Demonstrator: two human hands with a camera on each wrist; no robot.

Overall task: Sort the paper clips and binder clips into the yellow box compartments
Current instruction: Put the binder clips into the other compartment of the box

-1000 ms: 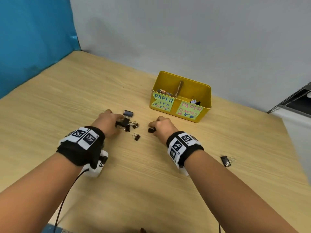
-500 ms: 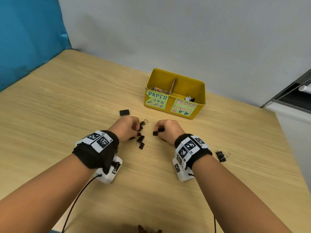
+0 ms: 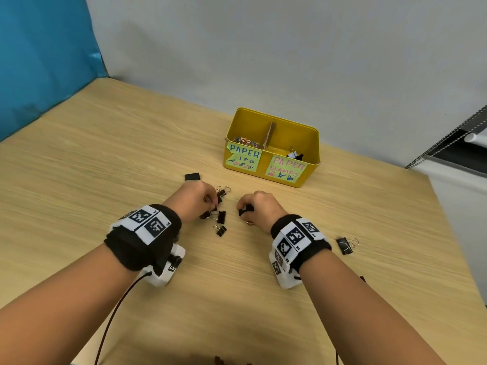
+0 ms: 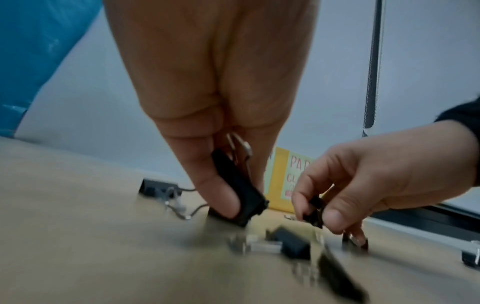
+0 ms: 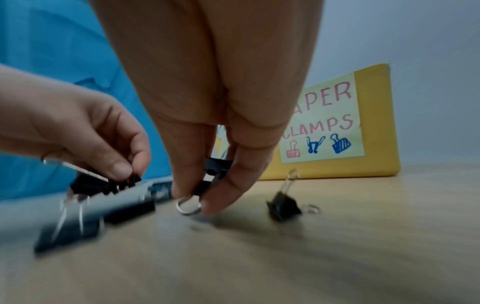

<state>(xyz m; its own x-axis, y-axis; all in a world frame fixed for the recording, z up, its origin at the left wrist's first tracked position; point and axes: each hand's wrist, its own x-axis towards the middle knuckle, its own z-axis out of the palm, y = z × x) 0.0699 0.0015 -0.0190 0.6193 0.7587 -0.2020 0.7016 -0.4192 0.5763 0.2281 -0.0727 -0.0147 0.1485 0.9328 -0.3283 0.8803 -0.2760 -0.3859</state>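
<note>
A yellow box (image 3: 311, 138) with a cardboard divider stands at the back of the table. Its left part, labelled for paper clips, holds coloured paper clips (image 3: 245, 141); its right part, labelled "paper clamps", holds binder clips (image 3: 294, 155). My left hand (image 3: 210, 202) pinches a black binder clip (image 4: 240, 193) low over a small heap of binder clips (image 3: 220, 217). My right hand (image 3: 243, 209) pinches another black binder clip (image 5: 205, 188) just above the table. Both hands sit in front of the box.
A lone black clip (image 3: 192, 177) lies to the left behind my left hand. Another binder clip (image 3: 346, 245) lies to the right of my right wrist. A blue sheet (image 3: 39, 61) hangs at the left; the table's right edge (image 3: 453, 233) is close.
Both hands have drawn slightly back toward me from the box, each still pinching a clip. The lone black clip now lies apart behind my left hand.
</note>
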